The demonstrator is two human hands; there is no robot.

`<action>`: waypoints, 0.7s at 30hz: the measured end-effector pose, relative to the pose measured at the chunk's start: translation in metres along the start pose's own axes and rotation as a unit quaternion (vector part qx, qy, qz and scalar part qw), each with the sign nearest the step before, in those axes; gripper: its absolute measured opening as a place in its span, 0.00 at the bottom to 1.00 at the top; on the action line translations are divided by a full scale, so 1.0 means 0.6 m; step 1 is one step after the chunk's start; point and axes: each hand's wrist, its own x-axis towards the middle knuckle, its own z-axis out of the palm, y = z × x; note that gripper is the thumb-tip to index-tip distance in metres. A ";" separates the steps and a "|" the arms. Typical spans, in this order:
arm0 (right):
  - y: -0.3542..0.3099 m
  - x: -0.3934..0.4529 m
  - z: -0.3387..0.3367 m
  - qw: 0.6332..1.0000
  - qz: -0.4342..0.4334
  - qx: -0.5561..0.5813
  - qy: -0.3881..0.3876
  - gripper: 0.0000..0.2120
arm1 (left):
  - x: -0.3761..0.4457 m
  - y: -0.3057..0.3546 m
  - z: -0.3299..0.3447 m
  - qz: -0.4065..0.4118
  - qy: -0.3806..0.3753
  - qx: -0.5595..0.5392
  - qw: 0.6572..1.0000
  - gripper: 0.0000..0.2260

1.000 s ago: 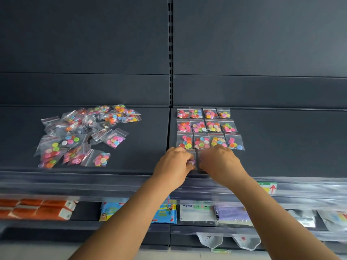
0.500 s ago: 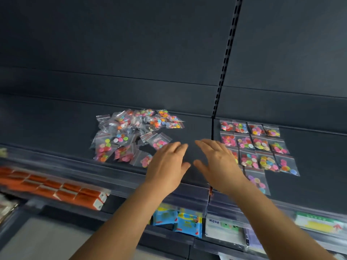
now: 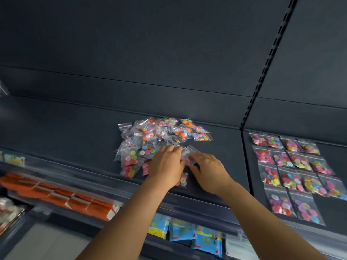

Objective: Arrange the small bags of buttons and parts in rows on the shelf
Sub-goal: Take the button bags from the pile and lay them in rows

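With both our left hand [image 3: 166, 166] and right hand [image 3: 206, 168] curled into the near edge of the pile [image 3: 161, 139] and pinching a bag [image 3: 188, 152] between them, slick overlapping plastic could drag neighbours off the shelf [image 3: 75, 132].

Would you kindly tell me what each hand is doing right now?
Left hand: fingers curled on a small clear bag at the near edge of the loose pile.
Right hand: pinching the same bag.
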 end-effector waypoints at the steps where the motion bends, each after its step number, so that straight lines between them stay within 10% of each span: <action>1: -0.002 0.002 0.004 1.000 -0.008 0.009 0.000 0.14 | 0.006 -0.004 0.003 -0.002 -0.001 0.001 1.000 0.23; 21: -0.043 0.038 0.002 0.988 0.110 0.105 0.022 0.17 | 0.015 -0.070 -0.029 -0.043 0.090 -0.232 0.968 0.05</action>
